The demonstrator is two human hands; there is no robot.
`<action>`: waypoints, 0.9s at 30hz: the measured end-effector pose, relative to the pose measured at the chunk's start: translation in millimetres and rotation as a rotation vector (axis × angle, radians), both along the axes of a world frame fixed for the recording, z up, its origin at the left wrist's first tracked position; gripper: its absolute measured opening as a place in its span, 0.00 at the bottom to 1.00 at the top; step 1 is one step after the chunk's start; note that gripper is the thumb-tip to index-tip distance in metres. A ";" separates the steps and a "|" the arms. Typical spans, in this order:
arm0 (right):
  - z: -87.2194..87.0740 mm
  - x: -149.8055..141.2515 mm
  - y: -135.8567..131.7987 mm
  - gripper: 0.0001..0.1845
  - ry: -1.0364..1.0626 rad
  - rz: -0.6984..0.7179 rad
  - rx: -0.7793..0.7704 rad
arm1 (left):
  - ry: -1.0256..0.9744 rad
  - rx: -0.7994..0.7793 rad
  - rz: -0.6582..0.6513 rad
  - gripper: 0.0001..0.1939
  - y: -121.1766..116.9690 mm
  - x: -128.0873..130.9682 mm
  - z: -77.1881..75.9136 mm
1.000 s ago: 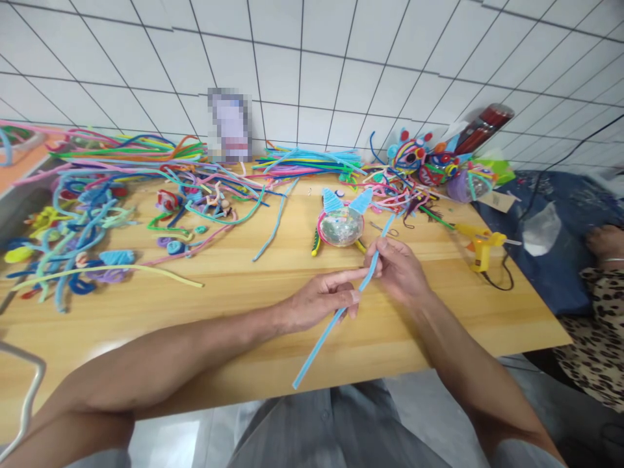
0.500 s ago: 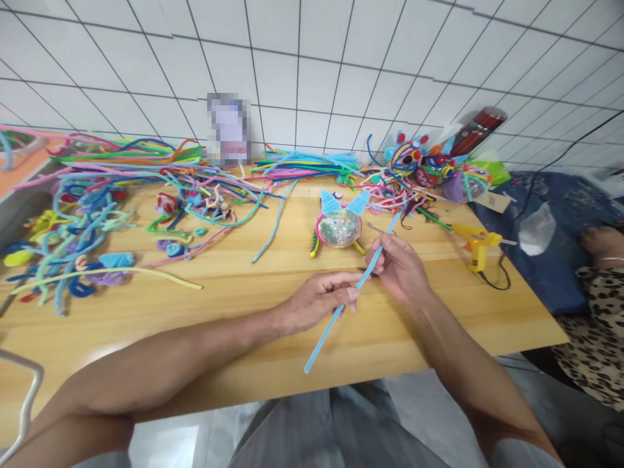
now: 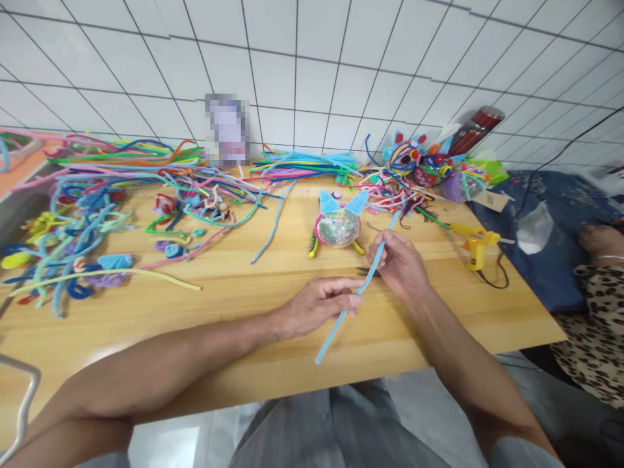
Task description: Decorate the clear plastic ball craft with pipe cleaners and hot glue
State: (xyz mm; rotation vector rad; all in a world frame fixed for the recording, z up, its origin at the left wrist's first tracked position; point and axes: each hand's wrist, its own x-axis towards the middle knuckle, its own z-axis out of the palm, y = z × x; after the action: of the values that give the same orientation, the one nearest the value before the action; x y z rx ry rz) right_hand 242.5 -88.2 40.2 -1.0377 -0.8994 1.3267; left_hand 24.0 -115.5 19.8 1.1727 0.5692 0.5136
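Note:
A light blue pipe cleaner (image 3: pixel 333 339) slants across the front of the table, held in both hands. My left hand (image 3: pixel 319 304) pinches it near the middle between thumb and fingers. Higher up, my right hand (image 3: pixel 397 260) grips it, and its upper end sticks out past the fingers. Just beyond the hands sits a clear round ornament (image 3: pixel 338 229) with a pink rim and two blue pointed ears. Pliers with green and yellow handles (image 3: pixel 312 244) lie partly behind and under it; their dark tips show by my right hand.
A yellow glue gun (image 3: pixel 478 247) with a cord lies at the right. Heaps of coloured pipe cleaners (image 3: pixel 88 221) cover the left side, and more bundles (image 3: pixel 312 162) line the wall. Finished colourful ornaments (image 3: pixel 404 156) stand back right. A person's patterned clothing (image 3: pixel 592 338) shows at the far right.
The pipe cleaner's lower end has moved up and to the right, and the strip now bends slightly between my hands. Both hands stay nearly in place.

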 end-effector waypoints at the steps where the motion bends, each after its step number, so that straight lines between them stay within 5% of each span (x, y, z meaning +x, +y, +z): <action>1: 0.0 0.9 0.4 0.25 0.010 -0.011 -0.005 | 0.001 -0.004 -0.009 0.32 -0.2 0.0 0.8; 10: -0.7 8.6 6.3 0.25 0.031 -0.076 -0.017 | -0.007 0.088 0.009 0.20 -5.3 0.2 -0.4; 27: -3.8 12.2 10.4 0.23 0.064 -0.058 -0.008 | 0.121 0.154 -0.139 0.18 -4.4 0.2 -6.7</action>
State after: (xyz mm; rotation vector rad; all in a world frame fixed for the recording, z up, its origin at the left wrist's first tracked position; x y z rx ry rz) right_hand 254.7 -77.7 36.5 -1.0139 -0.8110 1.3087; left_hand 24.2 -119.9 13.1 1.3868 0.5543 0.3745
